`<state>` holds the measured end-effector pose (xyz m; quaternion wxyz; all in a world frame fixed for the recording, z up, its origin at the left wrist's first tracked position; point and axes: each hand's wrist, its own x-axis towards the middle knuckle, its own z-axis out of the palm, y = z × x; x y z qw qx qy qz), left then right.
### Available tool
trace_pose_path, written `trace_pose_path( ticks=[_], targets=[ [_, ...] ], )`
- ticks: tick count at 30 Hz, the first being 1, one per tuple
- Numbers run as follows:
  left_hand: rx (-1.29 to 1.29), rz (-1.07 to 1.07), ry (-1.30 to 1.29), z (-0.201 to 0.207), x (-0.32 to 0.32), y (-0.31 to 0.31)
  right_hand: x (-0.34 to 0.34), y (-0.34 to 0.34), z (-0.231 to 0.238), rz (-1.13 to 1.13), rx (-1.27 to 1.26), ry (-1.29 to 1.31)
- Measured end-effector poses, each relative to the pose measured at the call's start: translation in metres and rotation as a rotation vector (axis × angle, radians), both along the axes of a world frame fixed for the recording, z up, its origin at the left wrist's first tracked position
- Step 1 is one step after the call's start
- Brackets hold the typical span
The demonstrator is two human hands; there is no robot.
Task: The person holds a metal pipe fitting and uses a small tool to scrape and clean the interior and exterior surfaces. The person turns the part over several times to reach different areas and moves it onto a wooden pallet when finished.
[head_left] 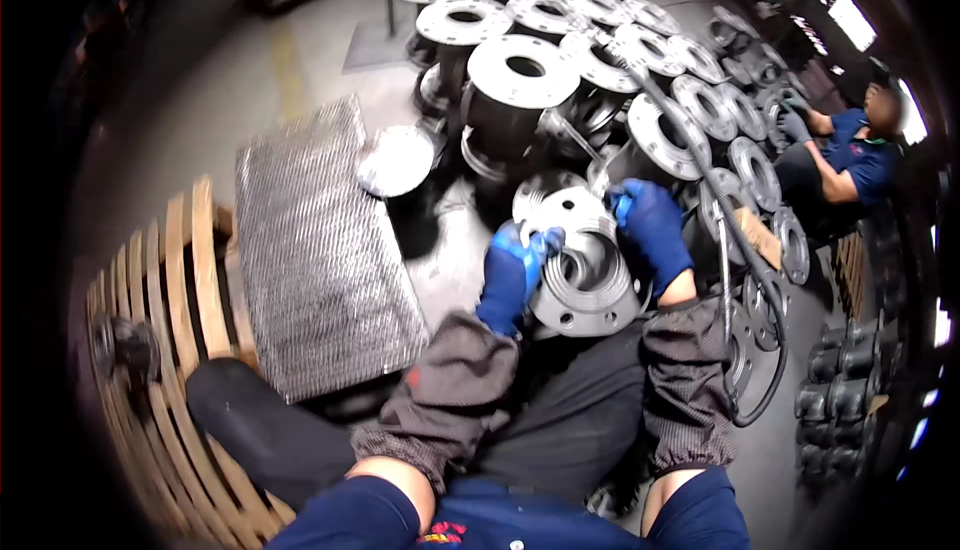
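A grey metal flanged valve body (583, 322) stands between my knees, its round ringed bore facing up and bolt holes round its rim. My left hand (513, 268), in a blue glove, is at the left side of the bore with its fingers curled together. What they pinch, if anything, is too small to make out. My right hand (652, 230), also blue-gloved, is above the right side of the valve body. Its fingers are closed near a blurred shiny metal part, and whether they hold it is hidden.
Many black flanged pipe pieces (524, 70) stand ahead and to the right. A black hose (775, 325) loops down at right. A metal-mesh-topped table (320, 260) and a wooden pallet (178, 270) are at left. Another person (845, 155) works at far right.
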<state>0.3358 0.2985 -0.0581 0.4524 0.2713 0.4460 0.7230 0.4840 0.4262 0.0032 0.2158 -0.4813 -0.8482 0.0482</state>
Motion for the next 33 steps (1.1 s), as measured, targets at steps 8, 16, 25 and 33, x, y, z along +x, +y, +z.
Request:
trace_pose_path(
  ticks=[8,16,25,33],
  targets=[
    [-0.183,0.205,0.216,0.025,-0.088,-0.104,-0.114,-0.072,0.036,0.127,-0.683,0.013],
    [-0.425,0.446,0.186,0.026,-0.19,-0.197,-0.233,-0.116,-0.012,0.602,-0.502,-0.006],
    [-0.375,0.177,0.548,0.027,-0.31,-0.254,-0.275,-0.159,-0.044,0.598,-1.005,0.322],
    [-0.495,0.212,0.498,0.036,-0.317,-0.288,-0.247,-0.197,0.009,0.522,-1.358,0.234]
  ],
)
